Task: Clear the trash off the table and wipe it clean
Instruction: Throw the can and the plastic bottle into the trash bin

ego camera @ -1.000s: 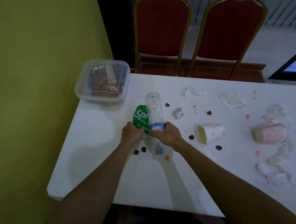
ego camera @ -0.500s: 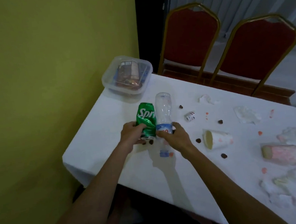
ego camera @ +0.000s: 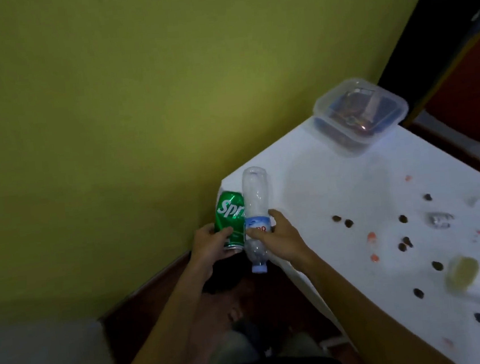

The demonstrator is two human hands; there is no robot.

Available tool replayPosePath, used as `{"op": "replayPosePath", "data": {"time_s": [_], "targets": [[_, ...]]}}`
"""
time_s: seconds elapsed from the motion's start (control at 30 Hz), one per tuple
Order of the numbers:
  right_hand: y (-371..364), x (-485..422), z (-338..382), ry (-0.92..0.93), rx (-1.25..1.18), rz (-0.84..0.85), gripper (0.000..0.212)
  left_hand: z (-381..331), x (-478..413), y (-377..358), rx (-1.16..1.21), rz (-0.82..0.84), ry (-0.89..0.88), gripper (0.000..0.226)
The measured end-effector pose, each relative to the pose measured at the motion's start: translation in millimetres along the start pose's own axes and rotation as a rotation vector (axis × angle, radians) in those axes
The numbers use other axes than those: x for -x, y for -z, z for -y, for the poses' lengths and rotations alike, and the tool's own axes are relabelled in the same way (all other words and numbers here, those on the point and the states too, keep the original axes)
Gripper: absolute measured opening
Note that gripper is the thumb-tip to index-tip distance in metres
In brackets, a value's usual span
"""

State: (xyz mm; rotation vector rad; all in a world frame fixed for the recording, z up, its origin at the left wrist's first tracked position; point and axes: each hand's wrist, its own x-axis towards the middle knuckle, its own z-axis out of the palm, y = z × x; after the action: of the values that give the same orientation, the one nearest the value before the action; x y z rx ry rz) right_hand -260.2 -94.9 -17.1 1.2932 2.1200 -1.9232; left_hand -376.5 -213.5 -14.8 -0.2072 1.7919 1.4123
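Carried can (ego camera: 230, 219) and bottle (ego camera: 254, 198) off desk (ego camera: 322, 191), mid-frame; left hand (ego camera: 209, 244) curled round can, right hand (ego camera: 283, 236) round bottle. Clearing trash; next needs bin, unseen.

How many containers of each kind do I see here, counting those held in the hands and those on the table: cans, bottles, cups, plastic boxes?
Green can: 1
Clear bottle: 1
Paper cup: 1
Plastic box: 1
Total: 4

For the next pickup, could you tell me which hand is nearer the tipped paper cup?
Right. The right hand holds a water bottle left of the paper cup; the left hand is farther left.
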Motion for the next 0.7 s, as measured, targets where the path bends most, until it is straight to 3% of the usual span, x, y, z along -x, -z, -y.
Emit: {"op": "replayPosePath", "data": {"time_s": [0.13, 0.23, 0.4, 0.53, 0.7], "targets": [[-45.8, -10.5, 17.3, 0.004, 0.105, 0.15, 0.043, 14.9, -12.5, 56.3, 0.08, -0.071, 0.043, 0.012], [-76.4, -15.4, 20.2, 0.024, 0.178, 0.145, 0.029, 24.2, -25.6, 91.5, 0.095, -0.128, 0.092, 0.013], [-132.0, -47.4, -0.3, -0.004, 0.24, 0.141, 0.049, 40.2, -62.4, 127.3, 0.055, -0.129, 0.165, 0.029], [-153.6, -63.9, -15.8, -0.093, 0.24, 0.12, 0.034, 61.7, -83.7, 134.3, -0.165, -0.193, 0.222, 0.025], [-178.9, -106.0, -62.6, -0.322, 0.284, 0.208, 0.069, 91.1, -125.9, 138.5, -0.432, -0.203, 0.274, 0.036]]}}
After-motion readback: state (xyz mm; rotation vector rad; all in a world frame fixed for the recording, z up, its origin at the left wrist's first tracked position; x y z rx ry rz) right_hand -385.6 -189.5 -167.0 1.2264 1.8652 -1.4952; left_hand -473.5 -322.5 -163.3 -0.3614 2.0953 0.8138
